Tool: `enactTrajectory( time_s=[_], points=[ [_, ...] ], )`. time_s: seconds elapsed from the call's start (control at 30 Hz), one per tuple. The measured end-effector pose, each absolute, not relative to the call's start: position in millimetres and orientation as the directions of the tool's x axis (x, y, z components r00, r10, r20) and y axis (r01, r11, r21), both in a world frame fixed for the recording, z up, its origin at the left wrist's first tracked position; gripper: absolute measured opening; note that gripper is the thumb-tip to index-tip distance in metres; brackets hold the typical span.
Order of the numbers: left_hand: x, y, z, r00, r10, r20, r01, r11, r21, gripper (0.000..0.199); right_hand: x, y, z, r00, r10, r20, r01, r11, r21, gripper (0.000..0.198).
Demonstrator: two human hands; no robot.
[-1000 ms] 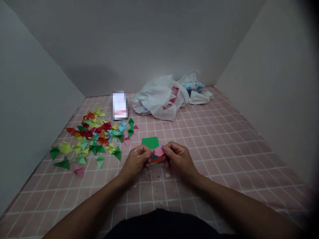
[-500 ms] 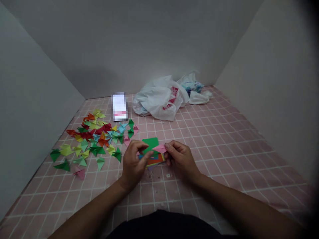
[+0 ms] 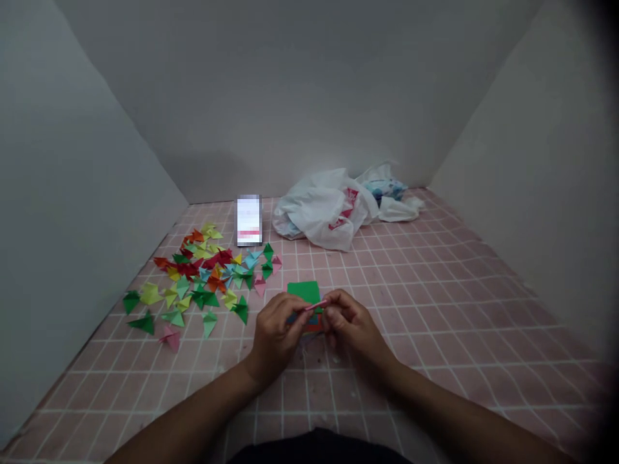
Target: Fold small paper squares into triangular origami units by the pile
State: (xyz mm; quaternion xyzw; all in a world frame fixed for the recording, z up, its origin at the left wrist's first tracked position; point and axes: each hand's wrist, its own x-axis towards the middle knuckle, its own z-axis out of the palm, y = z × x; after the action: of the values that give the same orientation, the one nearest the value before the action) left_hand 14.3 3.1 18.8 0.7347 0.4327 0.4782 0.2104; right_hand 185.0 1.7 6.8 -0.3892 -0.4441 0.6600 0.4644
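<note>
A small folded piece of pink paper (image 3: 315, 305) is held between my two hands, seen nearly edge-on as a thin strip. My left hand (image 3: 278, 328) pinches its left end between thumb and forefinger. At the other end, my right hand (image 3: 355, 325) has its fingertips closed on the paper. Beneath the hands lie flat paper sheets, a green sheet (image 3: 304, 292) on top and an orange sheet (image 3: 313, 327) showing nearer me. My fingers partly cover these sheets.
Many small folded paper pieces (image 3: 200, 296) in several colours spread over the left side of the pink checked cloth (image 3: 435, 309). A lit phone (image 3: 249, 220) stands behind them. A crumpled white plastic bag (image 3: 319, 206) and a smaller bag (image 3: 387, 189) lie by the back wall.
The pink paper has turned from showing its flat face to nearly edge-on. My left hand has closed onto its left end. The whole view has shifted slightly.
</note>
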Motion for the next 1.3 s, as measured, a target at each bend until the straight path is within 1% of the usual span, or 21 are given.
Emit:
enactTrajectory(
  time_s=[0.07,0.13,0.2,0.3,0.37,0.43,0.5,0.63,0.73,0.9,1.0,1.1,1.2,1.3],
  points=[
    [16,3,19,0.123,0.912,0.392,0.356,-0.409,0.84,0.01,185,2,9,-0.274,0.959,-0.074,-0.236,-0.142,-0.961,0.034],
    [17,2,19,0.127,0.953,0.276,0.31,-0.303,0.901,0.012,186,3,10,-0.264,0.963,-0.053,-0.181,-0.103,-0.978,0.029],
    [18,2,20,0.147,0.966,0.212,0.282,-0.246,0.927,0.015,187,4,12,-0.237,0.97,-0.047,-0.127,-0.079,-0.989,0.027],
    [20,1,23,0.11,0.982,0.157,0.23,-0.179,0.957,0.02,188,6,12,-0.207,0.977,-0.053,-0.118,-0.078,-0.99,0.027],
    [20,2,24,0.084,0.996,0.036,0.151,-0.049,0.987,0.021,188,6,12,-0.233,0.97,-0.068,-0.146,-0.104,-0.984,0.026],
    [20,2,24,0.111,0.989,-0.098,0.049,0.093,0.994,0.024,187,6,13,-0.272,0.958,-0.087,-0.137,-0.128,-0.982,0.027],
    [20,2,23,0.154,0.974,-0.166,-0.013,0.17,0.985,0.026,187,5,14,-0.28,0.955,-0.095,-0.119,-0.133,-0.984,0.026],
    [20,2,25,0.188,0.971,-0.15,0.011,0.151,0.988,0.024,188,5,18,-0.23,0.968,-0.099,-0.109,-0.126,-0.986,0.021],
    [20,2,25,0.201,0.965,-0.169,0.028,0.166,0.986,0.026,189,5,20,-0.2,0.974,-0.107,-0.103,-0.13,-0.986,0.02],
    [21,2,24,0.209,0.96,-0.186,0.002,0.19,0.982,0.029,189,6,20,-0.199,0.973,-0.114,-0.085,-0.133,-0.988,0.021],
    [21,2,24,0.196,0.964,-0.182,-0.008,0.187,0.982,0.028,190,6,19,-0.208,0.972,-0.105,-0.086,-0.125,-0.988,0.021],
    [21,3,24,0.18,0.969,-0.172,-0.005,0.176,0.984,0.026,190,6,18,-0.217,0.97,-0.109,-0.108,-0.135,-0.985,0.021],
    [21,3,24,0.164,0.974,-0.155,0.009,0.156,0.988,0.026,189,5,16,-0.214,0.972,-0.1,-0.163,-0.136,-0.977,0.016],
    [21,3,24,0.153,0.979,-0.137,0.004,0.138,0.99,0.021,188,5,15,-0.206,0.976,-0.073,-0.196,-0.114,-0.974,0.018]
  ],
)
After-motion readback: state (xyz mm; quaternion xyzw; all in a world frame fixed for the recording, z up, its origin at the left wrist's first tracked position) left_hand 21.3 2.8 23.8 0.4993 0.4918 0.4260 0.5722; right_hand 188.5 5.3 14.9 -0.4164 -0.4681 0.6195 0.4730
